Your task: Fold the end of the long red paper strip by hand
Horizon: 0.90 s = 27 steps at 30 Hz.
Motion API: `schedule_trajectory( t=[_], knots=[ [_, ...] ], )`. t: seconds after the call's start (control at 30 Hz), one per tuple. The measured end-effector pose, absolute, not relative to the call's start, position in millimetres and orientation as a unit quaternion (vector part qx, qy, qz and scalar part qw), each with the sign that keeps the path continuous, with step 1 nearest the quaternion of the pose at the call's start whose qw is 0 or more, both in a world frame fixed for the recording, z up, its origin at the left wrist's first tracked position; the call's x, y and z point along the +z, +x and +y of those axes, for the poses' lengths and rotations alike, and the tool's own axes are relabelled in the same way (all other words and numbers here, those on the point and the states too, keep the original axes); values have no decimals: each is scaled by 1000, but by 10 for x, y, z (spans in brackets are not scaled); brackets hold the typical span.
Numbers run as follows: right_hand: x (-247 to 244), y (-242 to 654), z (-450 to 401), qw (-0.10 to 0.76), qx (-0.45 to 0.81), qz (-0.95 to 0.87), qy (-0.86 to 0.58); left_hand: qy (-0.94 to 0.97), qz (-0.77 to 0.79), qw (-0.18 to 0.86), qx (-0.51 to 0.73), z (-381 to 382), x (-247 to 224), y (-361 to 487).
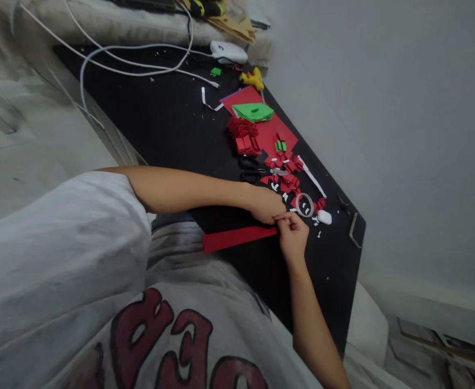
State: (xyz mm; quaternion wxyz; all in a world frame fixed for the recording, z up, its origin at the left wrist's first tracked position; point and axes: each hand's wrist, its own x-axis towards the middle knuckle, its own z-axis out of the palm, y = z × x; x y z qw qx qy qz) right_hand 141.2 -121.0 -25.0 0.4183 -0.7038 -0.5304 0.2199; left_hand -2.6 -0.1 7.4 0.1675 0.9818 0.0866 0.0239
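A long red paper strip point(239, 239) stretches over the near edge of the black table, its far end between my two hands. My left hand point(268, 206) is closed at that end, with its fingertips mostly hidden. Touching it, my right hand point(294, 233) pinches the strip's end between thumb and fingers. Just beyond them lie a clear tape roll point(298, 196), small white paper scraps point(285, 197) and small folded red paper pieces point(289, 182). Black-handled scissors point(257, 174) rest beside my left wrist.
On the black table point(160, 124) lie stacked red folded papers point(245, 141), green paper point(253, 112), red sheets point(270, 132), a yellow glue gun point(253, 79), a white device point(229, 52) with cables, a small white case point(324, 217) and a phone point(358, 229). A wall point(403, 135) borders it.
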Motion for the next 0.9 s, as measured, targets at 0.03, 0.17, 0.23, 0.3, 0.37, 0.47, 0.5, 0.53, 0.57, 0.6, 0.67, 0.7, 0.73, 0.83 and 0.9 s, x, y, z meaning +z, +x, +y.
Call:
schedule_trajectory(
  t=[0.03, 0.17, 0.23, 0.3, 0.37, 0.47, 0.5, 0.53, 0.57, 0.6, 0.67, 0.7, 0.73, 0.83, 0.9],
  knots=[
    [-252, 1414, -1211, 416, 219, -531, -705, 982, 87, 168, 24, 2, 69, -25],
    [-256, 1418, -1210, 410, 214, -535, -707, 979, 90, 182, 35, 15, 34, -13],
    [-255, 1417, -1208, 411, 210, -537, -706, 977, 93, 187, 37, 19, 16, -5],
    [-252, 1416, -1207, 412, 208, -539, -705, 976, 94, 192, 39, 20, 2, 1],
    [-247, 1414, -1207, 411, 211, -539, -704, 974, 96, 199, 48, 18, -6, 4],
    [-240, 1412, -1210, 410, 219, -534, -707, 972, 100, 205, 52, 15, -2, 1],
    [-239, 1412, -1211, 408, 221, -533, -707, 973, 101, 203, 48, 14, 2, -1],
    [-239, 1413, -1212, 407, 220, -533, -708, 974, 99, 199, 43, 13, 7, -2],
    [-240, 1414, -1212, 406, 218, -535, -708, 975, 97, 196, 39, 13, 12, -3],
    [-242, 1416, -1212, 406, 215, -537, -708, 976, 95, 193, 35, 13, 16, -3],
    [-247, 1419, -1211, 405, 210, -539, -708, 976, 95, 192, 33, 15, 15, 0],
    [-250, 1420, -1210, 405, 208, -539, -709, 975, 97, 195, 35, 17, 10, 4],
    [-252, 1421, -1209, 405, 209, -538, -709, 974, 100, 199, 37, 20, 2, 8],
    [-254, 1416, -1207, 409, 211, -532, -711, 971, 104, 208, 45, 27, -28, 24],
    [-251, 1411, -1206, 411, 212, -530, -711, 972, 103, 206, 46, 29, -42, 31]
  ],
)
